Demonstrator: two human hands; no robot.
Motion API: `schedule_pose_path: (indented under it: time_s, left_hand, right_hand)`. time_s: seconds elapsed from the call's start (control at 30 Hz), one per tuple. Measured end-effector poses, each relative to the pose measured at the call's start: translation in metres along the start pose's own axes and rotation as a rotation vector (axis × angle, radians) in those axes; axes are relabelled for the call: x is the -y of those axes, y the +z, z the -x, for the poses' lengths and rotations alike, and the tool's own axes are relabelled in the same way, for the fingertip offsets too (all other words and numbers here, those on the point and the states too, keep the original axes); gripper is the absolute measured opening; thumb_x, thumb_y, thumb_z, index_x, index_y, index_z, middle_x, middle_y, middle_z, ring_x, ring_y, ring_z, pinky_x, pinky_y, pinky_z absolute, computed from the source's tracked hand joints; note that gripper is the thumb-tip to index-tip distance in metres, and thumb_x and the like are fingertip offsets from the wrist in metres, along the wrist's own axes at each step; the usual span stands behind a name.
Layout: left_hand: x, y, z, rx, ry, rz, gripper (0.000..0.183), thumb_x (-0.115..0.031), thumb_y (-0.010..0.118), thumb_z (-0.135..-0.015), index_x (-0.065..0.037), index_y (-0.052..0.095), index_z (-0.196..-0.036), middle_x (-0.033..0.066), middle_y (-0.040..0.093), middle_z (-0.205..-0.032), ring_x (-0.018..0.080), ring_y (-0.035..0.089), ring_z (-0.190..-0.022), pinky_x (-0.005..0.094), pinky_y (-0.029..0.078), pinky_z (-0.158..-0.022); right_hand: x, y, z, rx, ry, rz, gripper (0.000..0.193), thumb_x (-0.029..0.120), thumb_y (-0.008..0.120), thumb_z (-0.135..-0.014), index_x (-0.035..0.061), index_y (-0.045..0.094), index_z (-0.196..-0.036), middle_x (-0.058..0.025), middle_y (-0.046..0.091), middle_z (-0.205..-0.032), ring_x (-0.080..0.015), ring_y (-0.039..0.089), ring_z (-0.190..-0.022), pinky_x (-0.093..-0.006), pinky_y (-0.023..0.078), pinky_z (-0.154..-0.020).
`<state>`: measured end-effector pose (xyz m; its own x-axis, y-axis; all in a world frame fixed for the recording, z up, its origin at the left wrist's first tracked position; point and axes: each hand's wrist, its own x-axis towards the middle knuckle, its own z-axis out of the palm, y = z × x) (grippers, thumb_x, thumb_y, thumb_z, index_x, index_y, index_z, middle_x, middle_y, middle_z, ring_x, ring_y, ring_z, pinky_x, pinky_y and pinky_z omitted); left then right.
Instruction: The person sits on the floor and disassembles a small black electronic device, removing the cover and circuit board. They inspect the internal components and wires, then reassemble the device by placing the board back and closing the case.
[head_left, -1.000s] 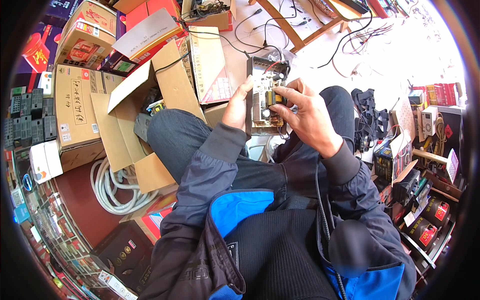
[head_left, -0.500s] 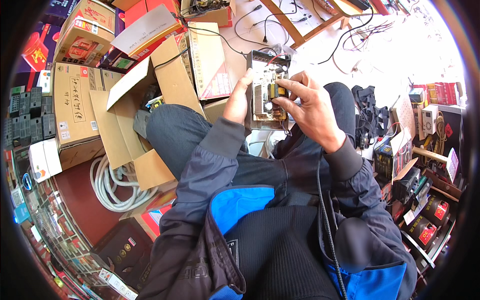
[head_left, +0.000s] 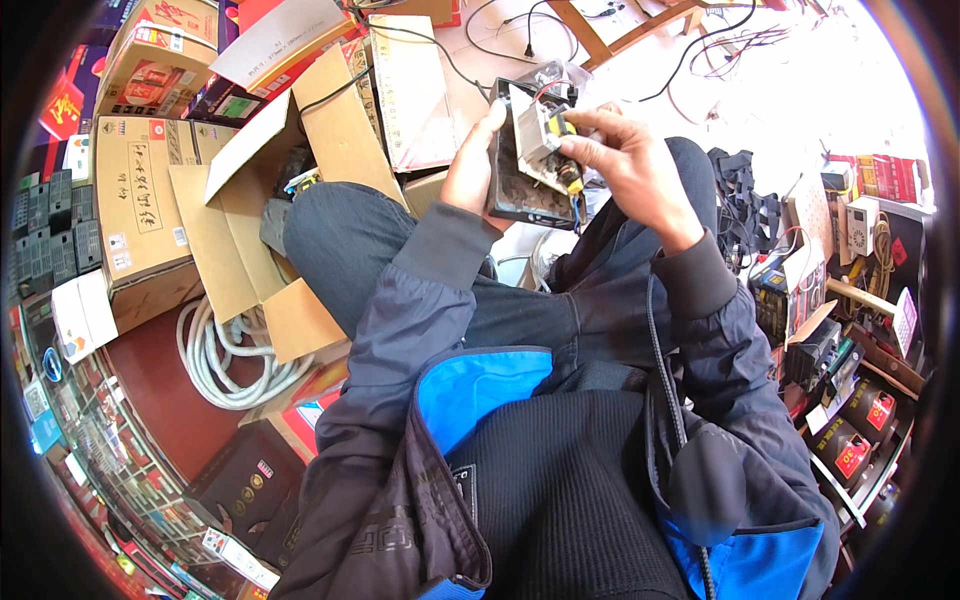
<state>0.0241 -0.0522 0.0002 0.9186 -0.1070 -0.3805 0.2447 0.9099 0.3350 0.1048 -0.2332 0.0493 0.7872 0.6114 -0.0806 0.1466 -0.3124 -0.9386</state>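
Above my knees, my left hand (head_left: 470, 172) grips the left side of a shallow black case (head_left: 503, 188), fingers closed round its edge. A circuit board with a silvery heat sink (head_left: 536, 135) stands tilted up out of that case. My right hand (head_left: 640, 165) pinches a yellow-wrapped transformer (head_left: 560, 126) on the board between thumb and fingers. Thin wires, red near the top and blue near the bottom, run between board and case. The case's far right part is hidden behind the board and my right hand.
An open cardboard box (head_left: 235, 240) is beside my left knee, near stacked cartons (head_left: 145, 190) and a coil of pale hose (head_left: 215, 365). Black cables (head_left: 700, 52) and a wooden stool frame (head_left: 625, 40) lie ahead. Black straps (head_left: 735, 195) and boxed equipment sit to the right.
The circuit board, lying flat in the case before, is now lifted and tilted up by my right hand. My left hand still holds the case, which has turned slightly.
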Motion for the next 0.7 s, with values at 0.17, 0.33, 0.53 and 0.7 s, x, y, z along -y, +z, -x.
schedule_pose_path:
  time_s: [0.17,0.33,0.53,0.7]
  left_hand:
    - [-0.001,0.002,-0.001,-0.010,-0.030,0.018,0.056,-0.052,0.046,-0.110,-0.006,0.062,-0.136,0.0150,0.072,-0.126,0.0304,0.072,-0.110,0.0488,0.059,-0.098]
    - [0.000,-0.002,-0.002,-0.012,-0.044,-0.014,0.059,-0.054,0.046,-0.110,-0.006,0.059,-0.141,0.0152,0.071,-0.126,0.0311,0.072,-0.110,0.0492,0.059,-0.098]
    - [0.001,-0.007,-0.003,0.052,-0.022,-0.040,0.058,-0.054,0.046,-0.110,-0.006,0.059,-0.141,0.0149,0.071,-0.125,0.0299,0.073,-0.109,0.0478,0.060,-0.095]
    - [0.004,-0.005,-0.002,0.007,0.027,-0.072,0.054,-0.052,0.048,-0.109,-0.007,0.060,-0.136,0.0129,0.072,-0.123,0.0268,0.074,-0.103,0.0453,0.063,-0.088]
  right_hand:
    - [-0.006,-0.007,-0.005,0.027,0.100,-0.245,0.039,0.018,0.081,-0.095,-0.0040,0.073,-0.125,-0.0057,0.075,-0.098,-0.0093,0.065,-0.078,-0.0259,0.054,-0.070]
    - [-0.004,-0.007,-0.005,0.042,0.107,-0.213,0.039,0.017,0.081,-0.095,-0.0059,0.072,-0.125,-0.0070,0.075,-0.099,-0.0095,0.065,-0.080,-0.0260,0.055,-0.071]
    - [-0.007,-0.005,-0.004,0.049,0.125,-0.198,0.041,0.018,0.081,-0.094,-0.0057,0.072,-0.126,-0.0070,0.075,-0.100,-0.0102,0.066,-0.083,-0.0265,0.055,-0.073]
    - [-0.006,0.004,-0.003,0.032,-0.021,0.057,0.038,0.020,0.081,-0.094,-0.0016,0.074,-0.125,-0.0037,0.067,-0.095,-0.0111,0.058,-0.086,-0.0274,0.047,-0.076]
